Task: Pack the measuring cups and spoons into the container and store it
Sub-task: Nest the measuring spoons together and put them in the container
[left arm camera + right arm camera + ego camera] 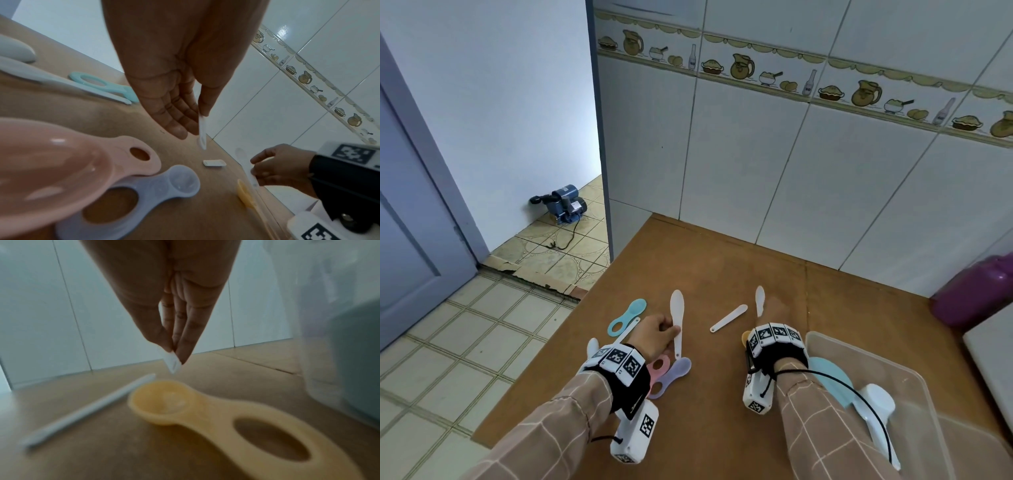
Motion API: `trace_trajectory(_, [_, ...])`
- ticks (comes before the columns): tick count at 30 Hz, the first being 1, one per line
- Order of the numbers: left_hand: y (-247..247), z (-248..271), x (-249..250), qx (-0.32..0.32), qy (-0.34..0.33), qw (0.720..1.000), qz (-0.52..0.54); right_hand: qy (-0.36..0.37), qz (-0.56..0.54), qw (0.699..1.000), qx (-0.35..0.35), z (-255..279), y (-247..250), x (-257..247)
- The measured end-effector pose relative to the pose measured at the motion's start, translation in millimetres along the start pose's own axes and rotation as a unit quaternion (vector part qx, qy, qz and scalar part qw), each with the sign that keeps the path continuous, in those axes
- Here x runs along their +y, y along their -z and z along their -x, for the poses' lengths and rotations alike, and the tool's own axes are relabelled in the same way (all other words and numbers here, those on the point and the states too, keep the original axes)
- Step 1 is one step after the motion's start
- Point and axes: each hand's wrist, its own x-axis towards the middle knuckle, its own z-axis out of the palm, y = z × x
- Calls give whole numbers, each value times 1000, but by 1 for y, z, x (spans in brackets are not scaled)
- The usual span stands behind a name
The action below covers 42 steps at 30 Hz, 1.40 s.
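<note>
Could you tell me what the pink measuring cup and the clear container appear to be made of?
Pink measuring cup: probably glossy moulded plastic, judging by its bright highlights. Clear container: seemingly thin translucent plastic; the blue piece inside shows through.

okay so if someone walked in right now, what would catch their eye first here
Probably both hands on the brown board: the left hand pinches a long white spoon, and the right hand pinches a smaller white spoon. Pastel measuring cups lie around the left wrist, and the clear container sits at right.
</note>
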Motion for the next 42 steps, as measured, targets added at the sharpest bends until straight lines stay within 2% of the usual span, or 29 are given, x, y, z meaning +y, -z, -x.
trace_trajectory(3, [0,2,7,4,-10,1000,-3,48,4,998,39,20,17,-25])
trace_trajectory(7, [-2,4,13,14,-14,1000,6,85,-45,994,-60,42,12,-48])
trace_trajectory(12, [-8,11,15,37,-38,998,40,103,-163,962,-192,73,-6,-55])
trace_trajectory(16, [-9,16,10,48,-55,996,46,101,-156,955,-232,88,-16,-47])
trace_trajectory(19, [-10,19,2,22,-38,997,66,84,-149,958,-231,93,-24,-40])
trace_trajectory(22, [-12,23,-6,-3,14,989,150,80,-137,959,-234,102,-32,-35])
trace_trajectory(25, [-12,29,-9,-8,31,978,207,97,-125,959,-233,109,-37,-33])
trace_trajectory(29, [-8,31,-13,32,26,986,160,126,-113,959,-229,113,-41,-36])
trace_trajectory(36, [27,29,-23,89,24,981,172,105,-67,978,-168,91,-44,-37])
trace_trajectory(39, [47,29,-31,122,34,976,178,91,21,989,-118,73,-43,-38])
trace_trajectory(42, [62,27,-42,139,43,972,186,79,103,985,-112,64,-41,-41])
